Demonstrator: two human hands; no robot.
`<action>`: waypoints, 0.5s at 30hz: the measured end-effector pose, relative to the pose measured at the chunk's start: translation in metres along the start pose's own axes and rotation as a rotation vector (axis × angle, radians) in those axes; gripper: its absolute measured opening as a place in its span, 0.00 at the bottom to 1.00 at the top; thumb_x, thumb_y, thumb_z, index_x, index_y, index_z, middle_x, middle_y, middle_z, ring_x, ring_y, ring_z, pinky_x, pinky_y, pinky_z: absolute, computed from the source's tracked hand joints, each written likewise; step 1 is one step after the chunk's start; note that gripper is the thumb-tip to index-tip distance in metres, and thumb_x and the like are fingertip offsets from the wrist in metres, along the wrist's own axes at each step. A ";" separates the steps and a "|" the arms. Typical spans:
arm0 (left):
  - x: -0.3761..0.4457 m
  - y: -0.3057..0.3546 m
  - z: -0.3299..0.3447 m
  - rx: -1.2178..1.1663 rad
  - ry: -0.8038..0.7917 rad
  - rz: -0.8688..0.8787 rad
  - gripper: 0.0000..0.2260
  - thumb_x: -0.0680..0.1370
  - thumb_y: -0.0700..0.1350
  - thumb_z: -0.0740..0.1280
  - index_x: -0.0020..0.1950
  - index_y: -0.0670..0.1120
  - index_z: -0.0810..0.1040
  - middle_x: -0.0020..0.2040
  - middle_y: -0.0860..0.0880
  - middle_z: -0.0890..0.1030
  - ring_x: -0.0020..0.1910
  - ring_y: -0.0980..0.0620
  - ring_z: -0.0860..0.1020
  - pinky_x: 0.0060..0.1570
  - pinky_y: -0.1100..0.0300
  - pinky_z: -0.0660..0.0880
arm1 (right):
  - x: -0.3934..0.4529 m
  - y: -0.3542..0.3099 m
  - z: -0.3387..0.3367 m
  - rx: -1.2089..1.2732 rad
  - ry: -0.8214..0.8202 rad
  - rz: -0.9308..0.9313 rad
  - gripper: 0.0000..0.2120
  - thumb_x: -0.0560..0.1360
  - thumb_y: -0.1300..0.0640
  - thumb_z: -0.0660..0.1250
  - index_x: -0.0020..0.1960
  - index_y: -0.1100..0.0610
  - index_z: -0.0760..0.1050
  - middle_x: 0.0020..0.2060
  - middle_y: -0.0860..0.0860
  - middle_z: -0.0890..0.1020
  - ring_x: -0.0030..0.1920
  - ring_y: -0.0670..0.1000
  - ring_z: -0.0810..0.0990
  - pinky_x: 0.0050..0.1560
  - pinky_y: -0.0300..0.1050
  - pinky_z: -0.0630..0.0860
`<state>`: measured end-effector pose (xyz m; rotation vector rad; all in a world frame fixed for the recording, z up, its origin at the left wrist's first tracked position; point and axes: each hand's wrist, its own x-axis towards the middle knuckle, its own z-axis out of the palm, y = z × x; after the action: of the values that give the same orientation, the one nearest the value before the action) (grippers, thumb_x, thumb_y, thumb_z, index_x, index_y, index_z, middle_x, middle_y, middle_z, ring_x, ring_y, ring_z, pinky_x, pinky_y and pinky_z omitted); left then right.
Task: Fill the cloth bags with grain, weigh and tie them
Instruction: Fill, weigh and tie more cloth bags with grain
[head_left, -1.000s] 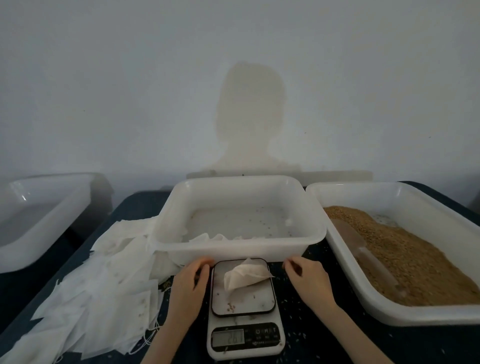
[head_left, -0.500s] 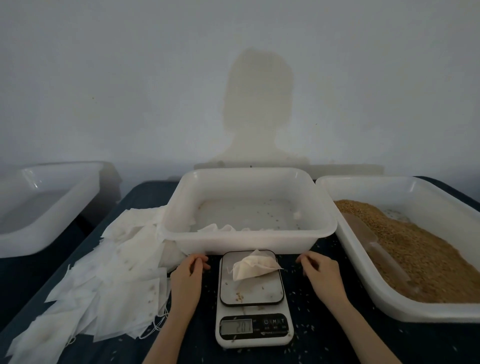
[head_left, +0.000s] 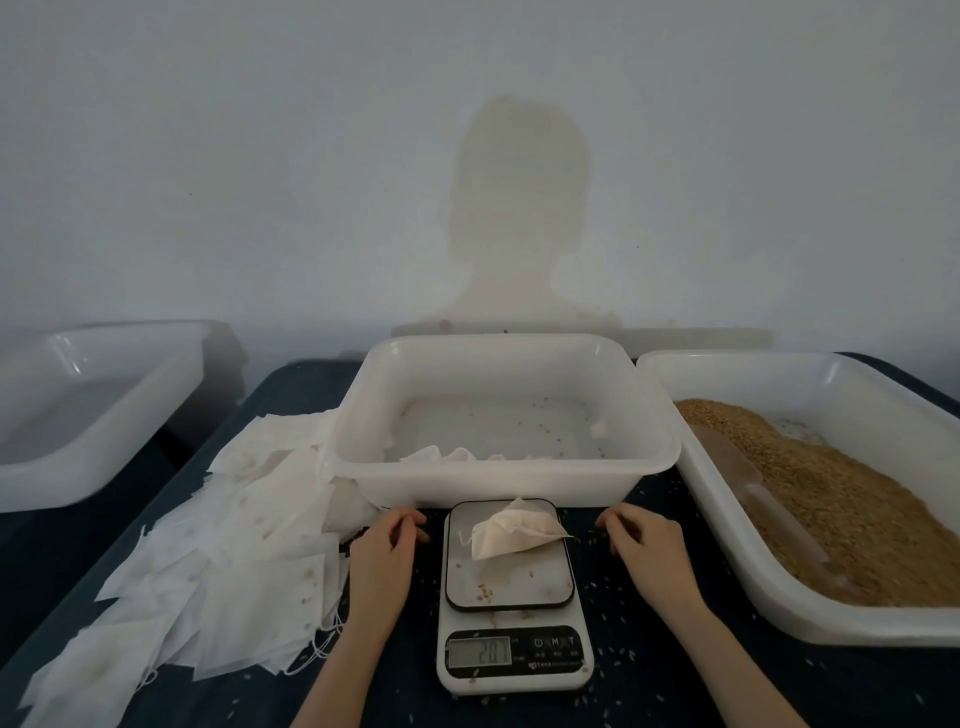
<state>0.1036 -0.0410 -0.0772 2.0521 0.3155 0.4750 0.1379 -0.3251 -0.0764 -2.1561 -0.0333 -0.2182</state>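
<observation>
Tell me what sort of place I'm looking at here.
Probably a small hand-packing station against a plain wall: a white digital kitchen scale weighing a filled cloth bag, a white plastic tub of brown grain, and a pile of empty white bags.

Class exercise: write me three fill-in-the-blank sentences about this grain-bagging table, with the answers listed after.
1. The filled cloth bag lies on the ____.
2. The scoop rests in the tub holding the ____.
3. The pile of empty bags lies beside the person's ____ hand.

Answers: scale; grain; left
</observation>
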 end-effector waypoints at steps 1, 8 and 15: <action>0.000 0.000 0.000 0.002 -0.001 0.001 0.09 0.79 0.40 0.61 0.45 0.51 0.79 0.37 0.54 0.81 0.36 0.62 0.77 0.36 0.72 0.66 | 0.000 0.000 0.000 -0.002 -0.003 0.000 0.12 0.77 0.56 0.65 0.37 0.44 0.78 0.31 0.44 0.80 0.32 0.45 0.78 0.32 0.36 0.73; 0.000 0.001 -0.001 0.003 -0.005 -0.003 0.10 0.79 0.41 0.61 0.45 0.51 0.78 0.37 0.54 0.81 0.36 0.59 0.77 0.35 0.70 0.68 | 0.000 -0.003 -0.001 0.068 0.036 -0.019 0.12 0.78 0.58 0.65 0.38 0.46 0.79 0.30 0.45 0.80 0.30 0.43 0.77 0.31 0.34 0.72; 0.001 0.003 -0.001 -0.006 -0.002 -0.002 0.10 0.79 0.40 0.61 0.43 0.52 0.78 0.35 0.54 0.81 0.33 0.59 0.76 0.35 0.75 0.69 | -0.008 -0.062 -0.002 0.120 -0.022 -0.299 0.14 0.73 0.63 0.70 0.43 0.42 0.78 0.36 0.40 0.82 0.34 0.40 0.78 0.37 0.30 0.73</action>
<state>0.1037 -0.0414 -0.0735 2.0464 0.3149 0.4724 0.1234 -0.2913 -0.0255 -2.0274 -0.3737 -0.3553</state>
